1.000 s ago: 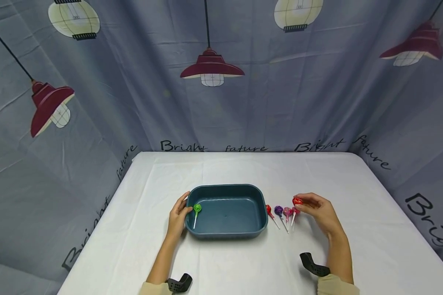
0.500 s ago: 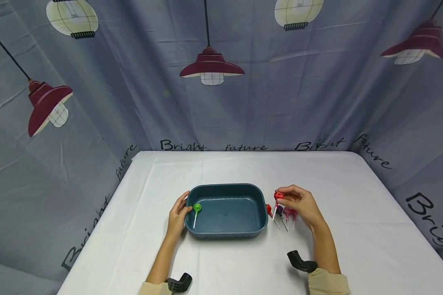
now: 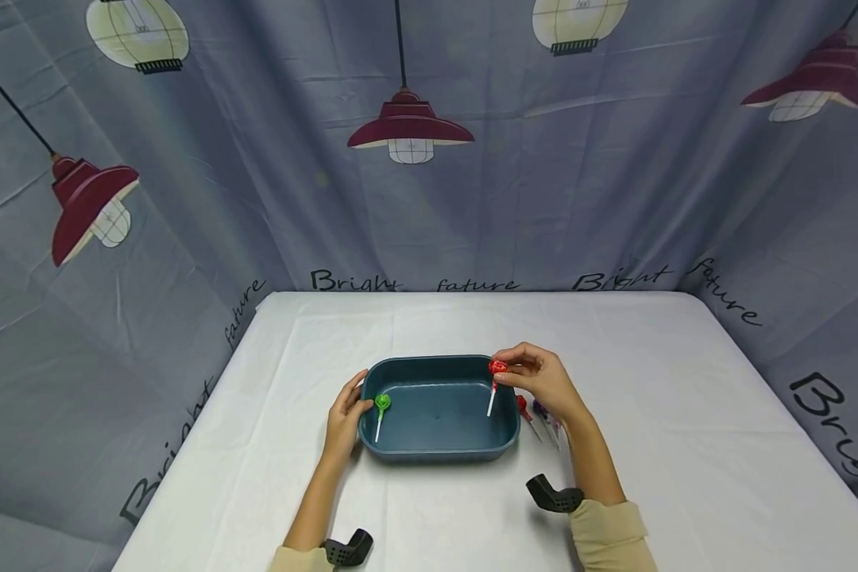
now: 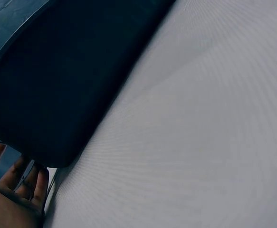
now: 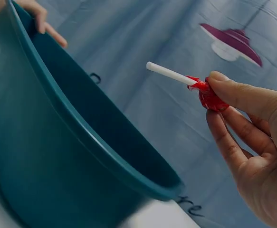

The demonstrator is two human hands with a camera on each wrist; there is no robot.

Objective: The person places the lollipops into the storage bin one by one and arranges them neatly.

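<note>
Between thumb and fingertips, my right hand (image 3: 539, 383) pinches the head of a red-wrapped lollipop (image 3: 497, 367) over the right end of a dark teal plastic bin (image 3: 436, 419). Its white stick points down toward the bin's inside; the right wrist view shows the lollipop (image 5: 212, 98) beside the rim. At the bin's left end, my left hand (image 3: 343, 419) grips the wall, thumb at the rim and fingers along the outside. A green lollipop (image 3: 382, 402) lies inside the bin near that thumb. In the left wrist view the bin (image 4: 57, 90) is very dark.
On the white-covered table (image 3: 429, 516), another red lollipop (image 3: 522, 403) and a purple lollipop (image 3: 539, 407) lie right of the bin. Pink ones there are mostly hidden behind my right hand. A grey curtain (image 3: 429, 222) with printed lamps hangs behind the table.
My right hand has carried the red lollipop leftward from above the pink lollipops to over the bin's right end. The left hand and the bin have stayed in place.
</note>
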